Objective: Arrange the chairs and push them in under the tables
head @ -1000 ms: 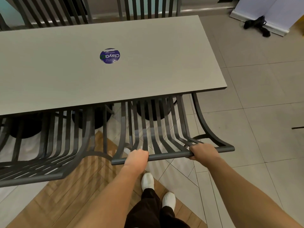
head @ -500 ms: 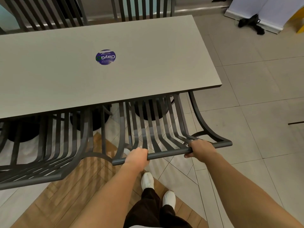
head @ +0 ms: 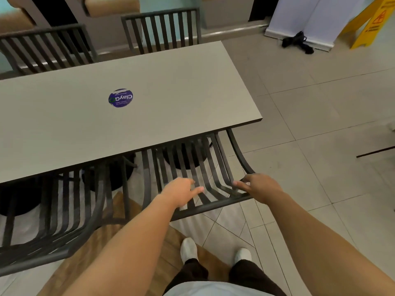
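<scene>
Dark grey slatted metal chair (head: 198,167) sits w/ its seat tucked under the near edge of the long grey laminate counter (head: 171,86), at the counter's right end; only the curved backrest and top rail stick out toward the person. Left hand (head: 181,190) is above the top rail, fingers straight and spread, gripping nothing; can't tell if it touches the slats. Right hand (head: 259,186) also loose, fingers extended, resting on/just over the rail nr its right end, not clamped. Hands apart, one nr each end of the rail.

Judgement: this chair looks basically pushed in. To finish clean: check the backrest runs parallel to the counter edge; if skewed, nudge the lagging end w/ a flat palm, low force, no yank. Watch fingers between rail and counter edge.

Second dark slatted chair (head: 64,210), left of the first along the same counter edge, seems to stick out more. Prob next. Push w/ both hands on its rail, evenly, so the legs don't drag sideways.
</scene>
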Action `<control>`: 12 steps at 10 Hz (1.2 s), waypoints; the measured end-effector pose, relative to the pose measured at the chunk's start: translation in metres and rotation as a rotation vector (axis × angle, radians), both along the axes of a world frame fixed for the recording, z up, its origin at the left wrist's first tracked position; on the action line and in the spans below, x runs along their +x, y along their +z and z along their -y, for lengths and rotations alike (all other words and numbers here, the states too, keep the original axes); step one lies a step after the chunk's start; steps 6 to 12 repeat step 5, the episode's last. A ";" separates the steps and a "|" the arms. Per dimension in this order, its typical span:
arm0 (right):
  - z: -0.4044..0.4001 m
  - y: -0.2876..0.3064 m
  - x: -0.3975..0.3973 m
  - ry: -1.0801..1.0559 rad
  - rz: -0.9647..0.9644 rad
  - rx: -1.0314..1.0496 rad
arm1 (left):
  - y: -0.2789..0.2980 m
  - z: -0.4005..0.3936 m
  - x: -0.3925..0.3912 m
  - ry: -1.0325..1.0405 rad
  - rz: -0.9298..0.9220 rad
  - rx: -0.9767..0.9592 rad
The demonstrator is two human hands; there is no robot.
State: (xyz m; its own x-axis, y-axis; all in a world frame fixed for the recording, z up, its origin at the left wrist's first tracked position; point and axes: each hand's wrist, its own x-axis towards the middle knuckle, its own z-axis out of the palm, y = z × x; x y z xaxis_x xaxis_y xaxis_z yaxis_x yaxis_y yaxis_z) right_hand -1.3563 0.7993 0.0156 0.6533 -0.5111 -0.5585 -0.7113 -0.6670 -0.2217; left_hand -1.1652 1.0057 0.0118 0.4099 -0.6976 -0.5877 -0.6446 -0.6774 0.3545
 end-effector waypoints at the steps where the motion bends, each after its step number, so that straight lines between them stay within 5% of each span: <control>1: 0.040 0.012 -0.011 -0.031 0.018 -0.064 | 0.012 0.042 -0.001 -0.012 0.063 -0.065; 5: 0.313 0.073 -0.043 0.069 0.122 -0.245 | 0.055 0.306 -0.053 0.123 0.257 -0.366; 12: 0.313 0.073 -0.043 0.069 0.122 -0.245 | 0.055 0.306 -0.053 0.123 0.257 -0.366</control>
